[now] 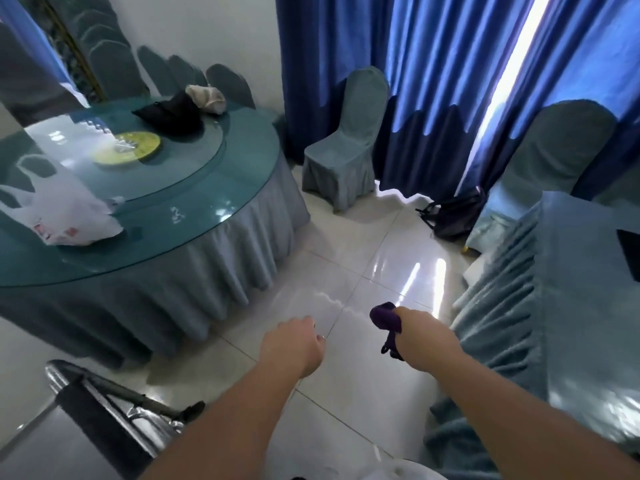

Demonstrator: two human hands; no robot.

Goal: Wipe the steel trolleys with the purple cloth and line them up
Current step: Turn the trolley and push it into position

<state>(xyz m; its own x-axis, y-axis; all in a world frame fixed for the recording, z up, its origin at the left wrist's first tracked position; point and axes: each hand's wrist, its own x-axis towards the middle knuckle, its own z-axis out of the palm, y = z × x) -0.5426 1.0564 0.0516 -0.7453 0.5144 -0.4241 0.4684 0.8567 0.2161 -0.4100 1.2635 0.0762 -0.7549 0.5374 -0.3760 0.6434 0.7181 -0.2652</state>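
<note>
A steel trolley [114, 407] shows at the bottom left, only its shiny frame and a dark shelf in view, the rest cut off by the frame edge. My right hand [420, 332] grips a bunched purple cloth [386, 318] over the tiled floor, a strip of cloth hanging below the fist. My left hand [294, 344] hovers over the floor with fingers curled and holds nothing, to the right of the trolley and apart from it.
A round glass-topped table [194, 244] with a grey skirt stands at left, bearing a white plastic bag [65, 213] and a black bag [173, 112]. A skirted table [561, 306] is at right. A covered chair [349, 140] and a dark backpack [453, 216] stand by blue curtains.
</note>
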